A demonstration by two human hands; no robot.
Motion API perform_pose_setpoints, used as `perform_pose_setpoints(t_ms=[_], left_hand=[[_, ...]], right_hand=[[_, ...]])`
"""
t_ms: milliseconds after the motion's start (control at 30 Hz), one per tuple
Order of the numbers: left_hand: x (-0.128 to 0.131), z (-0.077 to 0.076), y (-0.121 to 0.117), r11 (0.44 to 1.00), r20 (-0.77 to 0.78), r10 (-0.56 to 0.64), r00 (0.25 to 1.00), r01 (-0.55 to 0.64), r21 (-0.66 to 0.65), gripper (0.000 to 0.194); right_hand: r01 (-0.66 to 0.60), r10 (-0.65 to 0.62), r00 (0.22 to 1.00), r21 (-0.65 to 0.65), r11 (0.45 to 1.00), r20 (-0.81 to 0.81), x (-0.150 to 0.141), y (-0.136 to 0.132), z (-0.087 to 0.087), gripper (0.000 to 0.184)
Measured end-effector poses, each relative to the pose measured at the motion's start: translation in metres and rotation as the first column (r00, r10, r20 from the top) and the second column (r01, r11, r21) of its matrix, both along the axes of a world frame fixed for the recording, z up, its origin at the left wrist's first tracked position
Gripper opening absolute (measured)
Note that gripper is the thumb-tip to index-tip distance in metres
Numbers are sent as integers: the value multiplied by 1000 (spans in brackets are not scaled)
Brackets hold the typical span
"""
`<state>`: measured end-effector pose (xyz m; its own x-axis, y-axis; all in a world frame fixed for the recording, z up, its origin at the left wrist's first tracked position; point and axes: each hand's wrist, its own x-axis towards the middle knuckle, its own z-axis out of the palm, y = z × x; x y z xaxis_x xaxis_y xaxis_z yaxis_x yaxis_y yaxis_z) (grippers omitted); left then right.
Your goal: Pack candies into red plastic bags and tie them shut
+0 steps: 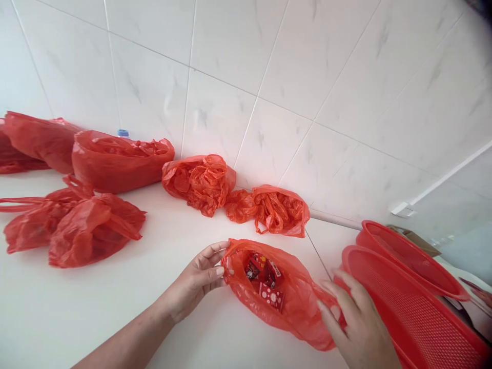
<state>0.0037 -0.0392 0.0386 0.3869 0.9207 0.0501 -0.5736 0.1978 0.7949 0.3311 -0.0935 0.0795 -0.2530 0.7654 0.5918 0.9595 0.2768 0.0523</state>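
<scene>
A red plastic bag (295,302) lies open on the white counter (134,307) in front of me. Inside it are small red packets (269,284), one with white dots. My left hand (198,282) pinches the bag's left rim between thumb and fingers, holding the mouth open. My right hand (355,323) rests on the bag's right end, fingers spread and slightly curled over the plastic, close to the red baskets.
Several other red plastic bags (200,182) lie along the tiled wall (269,77) and at the left (84,225). Two red mesh baskets (415,307) are stacked at the right edge. A blue bottle cap (123,133) peeks out behind one bag.
</scene>
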Motion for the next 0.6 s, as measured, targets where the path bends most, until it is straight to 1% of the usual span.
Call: perform_pose_setpoints(t_ms=[67,167,233,267,300,333,367,400,433,500,533,567,600], left_hand=[[0,2,0,1000,-67,7,998,-7,-10,51],[1,2,0,998,-240,56,969,-61,-14,70],[4,2,1,993,-380,111,918,-113,18,86],[6,2,1,990,-439,139,888,-132,46,93],[9,2,1,987,-474,163,866,-141,81,97],[12,2,1,984,-483,173,858,-131,120,99],[16,2,1,983,-475,165,865,-105,150,97],[20,2,1,985,-455,136,880,-70,160,93],[24,2,2,989,-428,92,899,-33,143,86],[33,4,7,999,-375,5,927,12,43,68],[36,6,11,1000,-351,-18,936,13,-16,58],[40,10,15,999,-327,-20,945,2,-55,50],[42,15,20,998,-302,-7,953,-13,-63,44]], right_hand=[[94,-91,986,14,996,-139,8,-12,-13,40],[199,-193,914,-20,980,-358,9,-25,-37,68],[234,-248,814,-95,968,-525,5,-29,-51,82],[240,-283,737,-154,959,-613,2,-29,-56,86],[236,-323,645,-222,946,-693,-2,-28,-59,86],[217,-359,551,-287,933,-753,-6,-25,-61,84],[175,-381,476,-339,924,-793,-9,-22,-61,81],[124,-395,425,-380,917,-814,-13,-17,-60,74],[65,-398,392,-406,911,-829,-17,-11,-58,67],[-71,-363,346,-410,909,-865,-26,3,-50,53],[-135,-336,311,-391,910,-889,-31,10,-45,49],[-189,-311,261,-364,912,-914,-35,18,-38,46],[-234,-285,196,-327,916,-938,-39,26,-31,45]])
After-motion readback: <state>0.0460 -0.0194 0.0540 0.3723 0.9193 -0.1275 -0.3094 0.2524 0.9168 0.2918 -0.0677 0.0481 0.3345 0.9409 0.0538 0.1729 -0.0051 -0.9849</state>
